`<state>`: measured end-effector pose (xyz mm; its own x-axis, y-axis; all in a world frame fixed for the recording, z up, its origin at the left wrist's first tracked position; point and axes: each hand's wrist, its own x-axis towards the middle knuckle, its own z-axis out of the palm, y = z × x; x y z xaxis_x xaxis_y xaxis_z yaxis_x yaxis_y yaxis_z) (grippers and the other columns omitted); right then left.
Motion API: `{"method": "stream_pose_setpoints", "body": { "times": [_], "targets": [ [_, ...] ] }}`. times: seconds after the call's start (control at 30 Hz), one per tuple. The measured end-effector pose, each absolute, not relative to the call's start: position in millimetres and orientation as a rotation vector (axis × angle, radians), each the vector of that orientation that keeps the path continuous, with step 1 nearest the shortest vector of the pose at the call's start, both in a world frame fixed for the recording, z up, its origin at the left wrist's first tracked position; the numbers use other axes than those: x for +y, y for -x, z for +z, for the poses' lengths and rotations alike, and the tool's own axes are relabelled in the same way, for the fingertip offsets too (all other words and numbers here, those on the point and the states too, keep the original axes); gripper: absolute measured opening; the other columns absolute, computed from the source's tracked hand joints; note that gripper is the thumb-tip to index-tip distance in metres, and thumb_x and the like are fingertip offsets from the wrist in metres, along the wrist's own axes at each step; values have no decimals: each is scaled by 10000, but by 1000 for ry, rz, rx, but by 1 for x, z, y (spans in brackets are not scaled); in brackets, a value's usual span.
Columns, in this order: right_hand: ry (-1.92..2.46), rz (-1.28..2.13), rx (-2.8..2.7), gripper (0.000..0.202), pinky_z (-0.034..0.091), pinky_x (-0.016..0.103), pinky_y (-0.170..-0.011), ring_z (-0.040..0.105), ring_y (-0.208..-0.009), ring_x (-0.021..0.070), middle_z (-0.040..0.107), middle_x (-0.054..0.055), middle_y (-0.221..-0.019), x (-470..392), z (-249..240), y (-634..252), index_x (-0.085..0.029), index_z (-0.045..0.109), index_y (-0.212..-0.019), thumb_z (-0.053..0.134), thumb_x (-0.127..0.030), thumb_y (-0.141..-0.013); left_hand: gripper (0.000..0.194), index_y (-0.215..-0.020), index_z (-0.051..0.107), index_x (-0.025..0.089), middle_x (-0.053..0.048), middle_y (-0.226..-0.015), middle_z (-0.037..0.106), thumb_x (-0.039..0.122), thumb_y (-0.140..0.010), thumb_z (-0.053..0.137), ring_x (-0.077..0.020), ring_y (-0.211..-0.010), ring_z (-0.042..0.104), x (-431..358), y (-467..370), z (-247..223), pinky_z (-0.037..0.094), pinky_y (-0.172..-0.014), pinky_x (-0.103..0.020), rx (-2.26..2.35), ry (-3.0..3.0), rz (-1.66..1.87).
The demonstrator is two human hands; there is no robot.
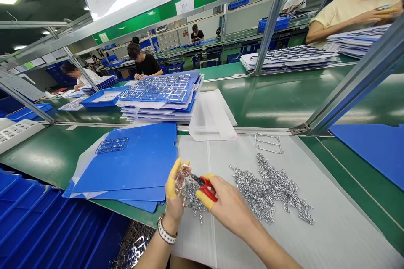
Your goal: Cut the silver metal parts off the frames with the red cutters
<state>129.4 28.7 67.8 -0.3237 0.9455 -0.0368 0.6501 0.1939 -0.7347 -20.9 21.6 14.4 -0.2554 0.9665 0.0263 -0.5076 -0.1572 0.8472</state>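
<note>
My left hand [174, 191], with yellow finger covers, holds a shiny metallic frame [180, 183] upright between thumb and fingers. My right hand [225, 201] is closed around red-handled cutters [207, 189], whose dark jaws point left at the frame. Beneath and just beside the frame lies a small heap of silvery pieces [194, 197]. A larger pile of similar pieces [271, 189] spreads over the pale sheet [236, 235] right of my hands. One flat metallic frame [269, 143] rests on that sheet, behind the large pile.
Blue sheets [132, 164] at the left carry a dark metallic frame [112, 145]. Behind them stands a stack of sheets with frames [160, 92]. Blue bins [41, 218] and a container of metallic frames [134, 246] sit low left. A metal post [353, 71] rises at right. Several people sit beyond.
</note>
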Motion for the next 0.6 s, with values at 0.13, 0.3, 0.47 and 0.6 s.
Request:
{"method": "stream_pose_setpoints", "body": {
  "times": [0.13, 0.3, 0.47, 0.6],
  "targets": [
    [1274, 1357, -1445, 230, 443, 276, -654, 547, -687, 144, 594, -11, -772, 39, 59, -122, -206, 519, -840, 566, -412, -747, 620, -1260, 561, 171, -146, -1291, 562, 317, -681, 729, -344, -1266, 409, 13, 17, 15, 197, -1114, -455, 958, -1165, 1626],
    [1155, 1478, -1185, 264, 452, 276, -639, 531, -648, 137, 558, -27, -708, 45, 43, -108, -193, 517, -851, 635, -360, -684, 616, -1177, 630, 142, -214, -1240, 580, 289, -600, 791, -405, -1299, 338, 14, 18, 14, 139, -1111, -534, 977, -1310, 1596],
    [1141, 1400, -1199, 285, 485, 300, -714, 584, -748, 164, 614, 19, -825, 51, 35, -105, -190, 521, -886, 631, -374, -699, 660, -1221, 604, 210, -170, -1281, 565, 286, -596, 802, -384, -1290, 360, 14, 20, 12, 117, -1110, -533, 1042, -1608, 1529],
    [1223, 1161, -1429, 243, 496, 310, -714, 596, -740, 167, 629, 36, -852, 51, 37, -109, -195, 516, -969, 549, -345, -780, 690, -1308, 513, 267, -77, -1495, 320, 345, -667, 757, -318, -1386, 200, 10, 24, 16, 70, -1136, -450, 1156, -1417, 1665]
  ]
}}
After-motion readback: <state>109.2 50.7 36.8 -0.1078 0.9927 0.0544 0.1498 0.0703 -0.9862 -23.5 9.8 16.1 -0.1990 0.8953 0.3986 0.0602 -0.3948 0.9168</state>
